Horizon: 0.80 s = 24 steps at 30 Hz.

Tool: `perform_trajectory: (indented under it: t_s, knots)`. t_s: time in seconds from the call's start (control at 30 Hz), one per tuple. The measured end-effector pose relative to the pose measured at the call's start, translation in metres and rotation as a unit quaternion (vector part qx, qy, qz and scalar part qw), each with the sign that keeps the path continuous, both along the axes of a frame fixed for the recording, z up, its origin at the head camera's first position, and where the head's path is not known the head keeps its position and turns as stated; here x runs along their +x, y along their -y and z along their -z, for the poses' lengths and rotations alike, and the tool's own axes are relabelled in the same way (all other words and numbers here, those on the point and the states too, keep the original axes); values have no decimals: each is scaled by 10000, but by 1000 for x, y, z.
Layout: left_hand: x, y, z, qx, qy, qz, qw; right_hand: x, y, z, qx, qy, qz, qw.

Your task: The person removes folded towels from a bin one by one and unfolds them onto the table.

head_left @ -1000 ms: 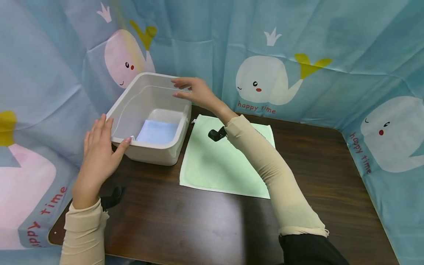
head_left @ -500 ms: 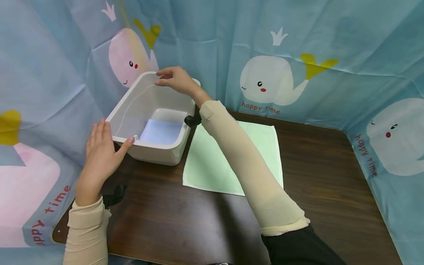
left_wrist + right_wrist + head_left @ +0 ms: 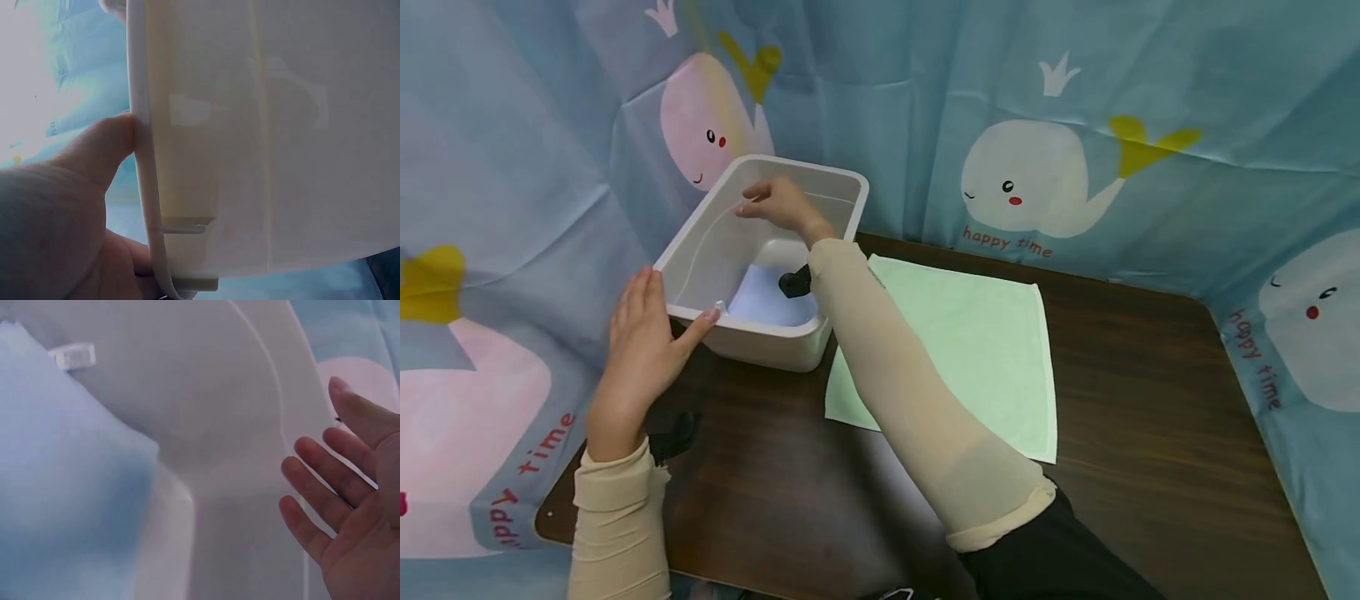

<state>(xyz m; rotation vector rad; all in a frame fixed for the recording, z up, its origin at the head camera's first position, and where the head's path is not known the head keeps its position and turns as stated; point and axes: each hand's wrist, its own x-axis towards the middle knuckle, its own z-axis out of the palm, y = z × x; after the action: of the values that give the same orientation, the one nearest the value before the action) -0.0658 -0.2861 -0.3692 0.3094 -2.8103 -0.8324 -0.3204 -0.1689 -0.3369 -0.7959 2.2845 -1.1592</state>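
Observation:
A light grey plastic bin [image 3: 767, 350] stands at the table's back left. My left hand [image 3: 642, 358] rests at its near-left corner. Those fingers are straight along the left side, and the thumb lies at the near rim. In the left wrist view, the left thumb [image 3: 112, 140] touches the outside of the rim. Inside the bin lies a light blue cloth [image 3: 767, 293], with a white tag [image 3: 75, 356] at its edge. My right hand [image 3: 782, 205] is over the bin, its fingers slightly bent and holding nothing. The right wrist view shows its palm facing the cloth.
Right of the bin, a light green towel [image 3: 970, 342] lies flat on the dark wooden table [image 3: 1127, 400], partly covered by the right forearm. A blue curtain [image 3: 895, 125] printed with whales hangs behind the table and along both sides. Black cameras are strapped to both wrists.
My right hand has moved left from above the bin's right rim to over its inside, and lower. The left hand keeps its place at the near-left corner. Bin, cloth and towel stay put.

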Motion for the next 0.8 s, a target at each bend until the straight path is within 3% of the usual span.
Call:
perform_trajectory:
  t_s: [0.2, 0.53, 0.67, 0.8]
  knots:
    - [0, -6, 1, -13, 14, 53, 10000, 12, 3, 11, -9, 409, 459, 9981]
    - [4, -13, -3, 64, -5, -3, 10000, 20, 15, 21, 134, 404, 873, 9953]
    - [5, -18, -2, 90, 24, -13, 10000, 24, 17, 32, 423, 520, 1165, 9909]
    - [6, -20, -2, 115, 63, -41, 9999, 25, 17, 38, 1012, 469, 1075, 9879]
